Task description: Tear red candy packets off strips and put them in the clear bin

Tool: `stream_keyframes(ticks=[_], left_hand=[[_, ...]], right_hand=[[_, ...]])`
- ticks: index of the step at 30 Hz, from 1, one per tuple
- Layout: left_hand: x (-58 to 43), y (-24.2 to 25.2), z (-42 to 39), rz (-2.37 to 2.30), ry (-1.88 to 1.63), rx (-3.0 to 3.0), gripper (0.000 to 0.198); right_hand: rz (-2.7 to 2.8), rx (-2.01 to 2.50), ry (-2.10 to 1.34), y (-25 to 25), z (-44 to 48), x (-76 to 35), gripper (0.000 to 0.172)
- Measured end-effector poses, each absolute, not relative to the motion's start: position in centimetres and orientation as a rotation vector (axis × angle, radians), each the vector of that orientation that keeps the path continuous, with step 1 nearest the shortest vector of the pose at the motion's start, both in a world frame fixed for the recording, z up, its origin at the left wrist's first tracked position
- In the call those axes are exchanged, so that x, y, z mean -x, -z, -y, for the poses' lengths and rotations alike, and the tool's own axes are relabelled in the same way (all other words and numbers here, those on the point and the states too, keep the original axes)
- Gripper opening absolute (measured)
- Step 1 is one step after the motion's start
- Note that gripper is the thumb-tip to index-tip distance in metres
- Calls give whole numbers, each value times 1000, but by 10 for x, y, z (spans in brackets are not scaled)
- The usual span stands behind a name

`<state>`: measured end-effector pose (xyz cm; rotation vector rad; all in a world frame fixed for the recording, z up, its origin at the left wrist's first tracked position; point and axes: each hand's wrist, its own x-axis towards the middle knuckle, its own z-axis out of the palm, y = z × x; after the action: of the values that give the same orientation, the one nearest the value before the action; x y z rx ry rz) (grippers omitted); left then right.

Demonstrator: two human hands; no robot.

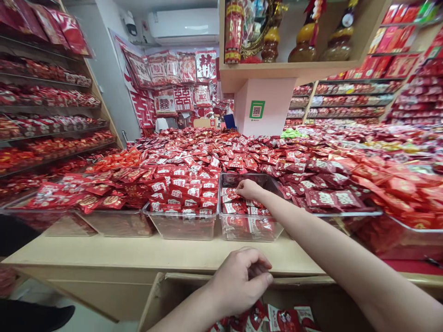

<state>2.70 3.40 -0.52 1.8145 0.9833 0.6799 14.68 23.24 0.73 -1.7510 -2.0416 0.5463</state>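
My right hand [247, 188] reaches far forward into a clear plastic bin [242, 233] that is partly filled with small red-and-white sweet packets [235, 207]. Its fingers are curled down onto the packets at the bin's back left. My left hand [242, 279] hovers low in front of the counter edge, its fingers curled together in a loose pinch. It is above an open cardboard box [162, 290] that holds more red packets [287, 319]. What the left fingers hold, if anything, is hidden.
Neighbouring clear bins [183, 226] heaped with red packets line the pale wooden counter [138, 253]. Red goods fill shelves [51, 106] on the left and right. A pink pillar with a green QR sign [256, 109] stands behind the display.
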Motion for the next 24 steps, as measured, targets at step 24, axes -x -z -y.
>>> stream_keyframes(ticks=[24], left_hand=[[-28,3,-34,-1000,-669,-1852,13]], right_hand=[[2189,1767,-368,-16,-226,-146,24]])
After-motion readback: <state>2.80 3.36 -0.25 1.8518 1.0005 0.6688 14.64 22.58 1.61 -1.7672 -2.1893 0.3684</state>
